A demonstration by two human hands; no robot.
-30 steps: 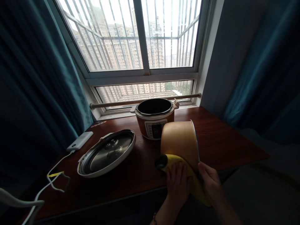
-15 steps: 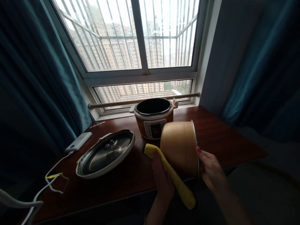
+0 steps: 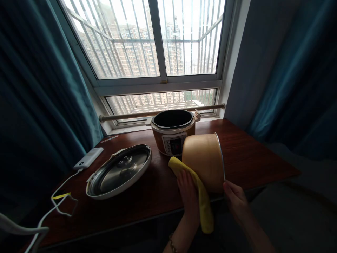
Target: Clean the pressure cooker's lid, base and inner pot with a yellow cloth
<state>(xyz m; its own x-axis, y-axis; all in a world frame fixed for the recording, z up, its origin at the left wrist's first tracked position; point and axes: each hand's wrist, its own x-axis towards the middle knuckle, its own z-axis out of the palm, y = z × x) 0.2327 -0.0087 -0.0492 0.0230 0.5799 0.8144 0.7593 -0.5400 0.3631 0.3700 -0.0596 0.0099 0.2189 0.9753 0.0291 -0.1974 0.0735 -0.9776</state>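
Observation:
A golden inner pot (image 3: 202,160) lies tipped on its side, its silver rim facing right. At the rim's lower part, my right hand (image 3: 237,200) is closed on the edge, thumb on the near side. My left hand (image 3: 188,191) presses a yellow cloth (image 3: 204,203) against the pot's base, fingers along the cloth, which hangs down past the wrist. Just behind the pot stands the pressure cooker body (image 3: 160,138), uncovered, with a dark interior and a front control panel. To the left rests the cooker lid (image 3: 123,172), its metal underside facing up.
A white power bank (image 3: 88,159) with a white cable (image 3: 56,207) lies at the left of the dark wooden table (image 3: 247,154). Behind the table is a barred window with a rail (image 3: 131,116) across it. Blue curtains (image 3: 47,77) hang on both sides.
My right hand has slid down along the pot's rim. The pot has turned slightly, and my left hand with the cloth has shifted right and a little upward.

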